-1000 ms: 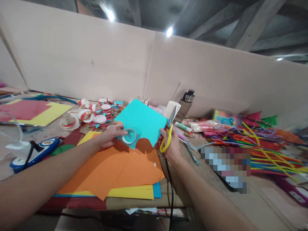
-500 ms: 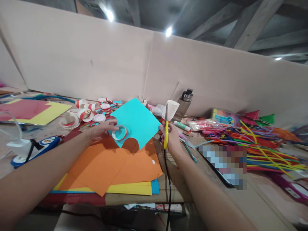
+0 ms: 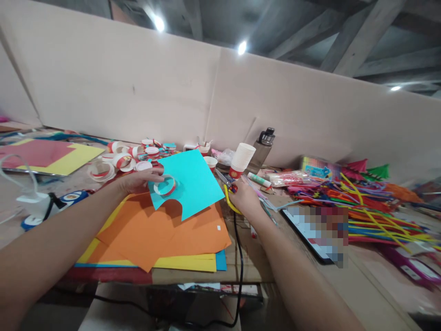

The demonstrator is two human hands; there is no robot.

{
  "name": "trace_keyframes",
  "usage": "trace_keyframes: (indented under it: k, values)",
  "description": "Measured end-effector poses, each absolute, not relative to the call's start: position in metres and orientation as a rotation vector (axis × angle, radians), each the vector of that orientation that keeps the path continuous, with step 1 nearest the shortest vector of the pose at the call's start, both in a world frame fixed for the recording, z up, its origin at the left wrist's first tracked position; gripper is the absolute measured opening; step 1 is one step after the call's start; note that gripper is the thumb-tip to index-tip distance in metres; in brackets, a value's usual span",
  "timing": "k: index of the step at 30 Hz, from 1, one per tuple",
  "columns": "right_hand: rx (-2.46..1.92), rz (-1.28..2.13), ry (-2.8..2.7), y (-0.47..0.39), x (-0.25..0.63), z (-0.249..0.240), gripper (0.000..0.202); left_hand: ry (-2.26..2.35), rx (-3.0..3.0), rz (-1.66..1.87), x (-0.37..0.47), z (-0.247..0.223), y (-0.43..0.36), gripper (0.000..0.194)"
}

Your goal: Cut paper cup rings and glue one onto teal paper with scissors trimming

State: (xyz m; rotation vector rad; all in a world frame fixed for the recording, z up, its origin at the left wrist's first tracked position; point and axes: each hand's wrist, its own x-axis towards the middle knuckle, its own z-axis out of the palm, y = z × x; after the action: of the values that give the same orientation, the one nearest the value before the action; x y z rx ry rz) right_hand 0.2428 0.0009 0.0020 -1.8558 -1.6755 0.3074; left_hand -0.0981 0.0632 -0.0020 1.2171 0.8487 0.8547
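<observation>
My left hand (image 3: 143, 179) pinches the left corner of a turquoise sheet of paper (image 3: 195, 179), which has curved pieces cut out of its lower edge. A white-and-red paper cup ring (image 3: 172, 187) rests against the sheet's left part, close to my fingertips; whether they touch it I cannot tell. My right hand (image 3: 245, 196) is closed on scissors with yellow handles (image 3: 228, 201), low over the table right of the sheet. Their blades point away, toward a stack of white paper cups (image 3: 243, 157). Orange sheets (image 3: 155, 234) lie beneath the turquoise one.
Cut cup pieces (image 3: 122, 161) are heaped at the back left. Behind the cup stack stands a water bottle (image 3: 262, 149). Colourful pipe cleaners (image 3: 375, 211) and a tablet-like device (image 3: 310, 236) lie on the right. A black cable (image 3: 241, 257) hangs over the front edge.
My right hand has let go of the turquoise sheet's right corner and lowered the scissors to the table. The sheet, in my left hand, has shifted slightly left and tilted.
</observation>
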Motion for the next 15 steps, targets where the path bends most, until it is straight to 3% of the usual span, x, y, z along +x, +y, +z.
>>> trace_keyframes:
  k: [4,15]
  values:
    - [-2.128,-0.072,-2.031,-0.004,0.237,0.004,0.031,0.909,1.228,0.769,-0.1,0.0,0.063,0.03]
    - [-2.186,-0.229,-2.092,-0.014,0.23,0.015,0.03,0.986,1.314,0.644,-0.099,0.006,0.06,0.024]
